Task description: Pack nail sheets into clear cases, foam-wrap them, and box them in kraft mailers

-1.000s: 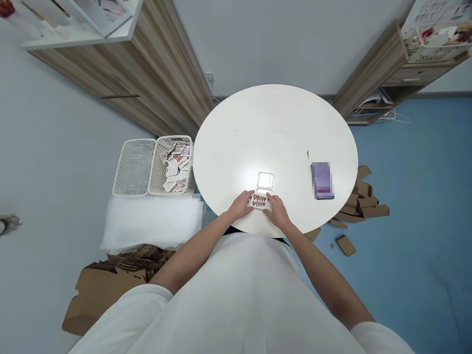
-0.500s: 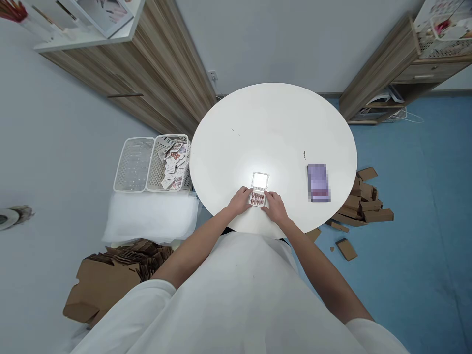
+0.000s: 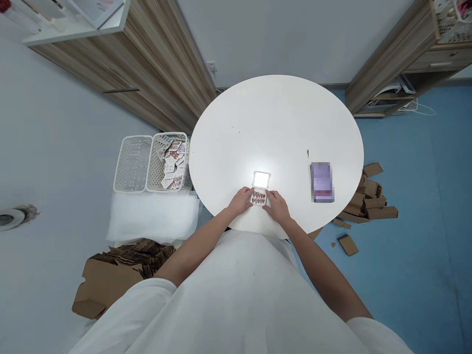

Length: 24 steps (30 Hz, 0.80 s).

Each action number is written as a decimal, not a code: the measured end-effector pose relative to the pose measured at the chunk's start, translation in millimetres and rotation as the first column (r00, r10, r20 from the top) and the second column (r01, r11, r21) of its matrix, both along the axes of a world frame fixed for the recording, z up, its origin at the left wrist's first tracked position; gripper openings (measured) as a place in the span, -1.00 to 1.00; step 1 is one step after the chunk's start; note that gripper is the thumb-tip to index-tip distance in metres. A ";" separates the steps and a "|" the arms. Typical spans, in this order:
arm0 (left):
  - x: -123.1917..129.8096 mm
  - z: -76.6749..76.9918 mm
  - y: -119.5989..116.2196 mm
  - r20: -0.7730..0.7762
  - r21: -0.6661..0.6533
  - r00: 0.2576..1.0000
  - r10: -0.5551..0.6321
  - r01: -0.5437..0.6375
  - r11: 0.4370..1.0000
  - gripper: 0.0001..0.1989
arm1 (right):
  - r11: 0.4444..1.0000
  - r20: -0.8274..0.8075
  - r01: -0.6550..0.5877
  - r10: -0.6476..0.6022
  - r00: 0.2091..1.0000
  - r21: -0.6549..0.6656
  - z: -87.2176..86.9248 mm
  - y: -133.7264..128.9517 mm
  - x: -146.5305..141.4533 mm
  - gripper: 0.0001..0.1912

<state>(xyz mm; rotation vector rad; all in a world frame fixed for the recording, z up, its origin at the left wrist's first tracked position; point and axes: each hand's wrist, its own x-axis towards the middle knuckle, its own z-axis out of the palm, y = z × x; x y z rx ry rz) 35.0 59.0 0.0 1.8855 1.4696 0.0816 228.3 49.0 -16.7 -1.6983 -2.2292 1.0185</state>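
Observation:
A small clear case (image 3: 258, 197) lies near the front edge of the round white table (image 3: 275, 113). Its lid is raised and leans away from me, reflecting bright light. Several reddish-brown pieces sit in rows inside it. My left hand (image 3: 241, 200) grips the case's left side between thumb and fingers. On the right side, my right hand (image 3: 277, 207) holds it in the same way. The pieces are too small to make out in detail.
A pixelated purple item (image 3: 322, 182) lies on the table's right. Left of the table stand a white basket (image 3: 155, 167) of small packets and a clear-bottomed one (image 3: 132, 164). Cardboard lies on the floor (image 3: 416, 255) at right and in a stack (image 3: 110, 280) at lower left.
The view has shifted slightly. Both hands keep the same hold on the case, and its lid is still raised.

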 end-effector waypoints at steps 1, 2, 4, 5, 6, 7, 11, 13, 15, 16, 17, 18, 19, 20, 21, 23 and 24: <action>-0.3 -0.4 0.1 -0.001 0.003 1.000 -0.004 0.004 1.000 -0.36 | 1.000 0.004 -0.001 0.001 1.000 0.002 0.1 -0.3 -0.1 -0.37; -0.5 -0.8 0.1 -0.002 0.003 1.000 -0.005 0.005 1.000 -0.35 | 1.000 0.007 -0.002 0.002 1.000 0.004 0.2 -0.6 -0.2 -0.38; -0.5 -1.1 0.1 -0.001 0.000 1.000 -0.003 0.003 1.000 -0.35 | 1.000 0.014 -0.007 0.007 1.000 0.007 0.4 -1.1 -0.3 -0.38; -0.3 -1.0 0.0 0.001 -0.003 1.000 -0.001 0.001 1.000 -0.35 | 1.000 0.017 -0.011 0.010 1.000 0.011 0.4 -1.3 -0.4 -0.38; -0.1 -0.9 -0.1 0.005 -0.005 1.000 0.001 -0.001 1.000 -0.34 | 1.000 0.021 -0.015 0.014 1.000 0.016 0.3 -1.5 -0.4 -0.38; 0.3 -0.7 -0.2 0.008 -0.005 1.000 0.005 -0.004 1.000 -0.34 | 1.000 0.025 -0.018 0.018 1.000 0.020 0.2 -1.8 -0.6 -0.38; 1.8 -0.1 -1.0 0.007 0.002 1.000 0.016 -0.016 1.000 -0.34 | 0.999 0.044 -0.026 0.024 0.999 0.036 -0.3 -2.9 -1.4 -0.38; 2.3 -0.7 -1.5 0.002 0.008 1.000 0.015 -0.015 1.000 -0.34 | 0.999 0.049 -0.023 0.021 0.999 0.038 -0.8 -3.6 -1.7 -0.38; 2.5 -2.0 -2.4 -0.003 0.011 1.000 0.012 -0.012 1.000 -0.34 | 0.999 0.048 -0.022 0.020 0.999 0.039 -1.4 -4.2 -1.6 -0.38; 2.5 -2.8 -2.9 -0.005 0.013 1.000 0.011 -0.011 1.000 -0.33 | 0.999 0.047 -0.021 0.019 0.999 0.039 -1.8 -4.4 -1.4 -0.38; 2.5 -3.6 -3.6 -0.006 0.016 1.000 0.012 -0.012 1.000 -0.33 | 0.999 0.046 -0.018 0.016 0.999 0.038 -2.2 -4.6 -1.3 -0.38; 2.6 -4.4 -4.4 -0.006 0.020 1.000 0.015 -0.015 1.000 -0.33 | 0.999 0.043 -0.015 0.014 0.999 0.036 -2.6 -4.7 -1.2 -0.38; 2.6 -5.0 -5.4 -0.004 0.023 1.000 0.020 -0.020 1.000 -0.33 | 0.999 0.039 -0.012 0.010 0.999 0.034 -2.8 -4.7 -1.1 -0.38; 2.8 -5.3 -6.5 0.001 0.026 1.000 0.029 -0.029 0.999 -0.32 | 1.000 0.034 -0.006 0.005 0.999 0.031 -2.9 -4.7 -1.2 -0.38; 3.0 -5.4 -7.9 0.010 0.027 0.999 0.041 -0.041 0.999 -0.31 | 1.000 0.027 0.000 -0.001 1.000 0.026 -2.8 -4.7 -1.3 -0.37; 3.9 -4.8 -11.4 0.040 0.021 0.996 0.077 -0.078 0.997 -0.28 | 1.000 -0.002 0.023 -0.023 1.000 0.008 -1.4 -4.7 -1.5 -0.36; 4.4 -4.2 -13.6 0.061 0.013 0.993 0.103 -0.104 0.994 -0.27 | 0.999 -0.028 0.042 -0.042 0.999 -0.012 -0.2 -4.9 -1.6 -0.35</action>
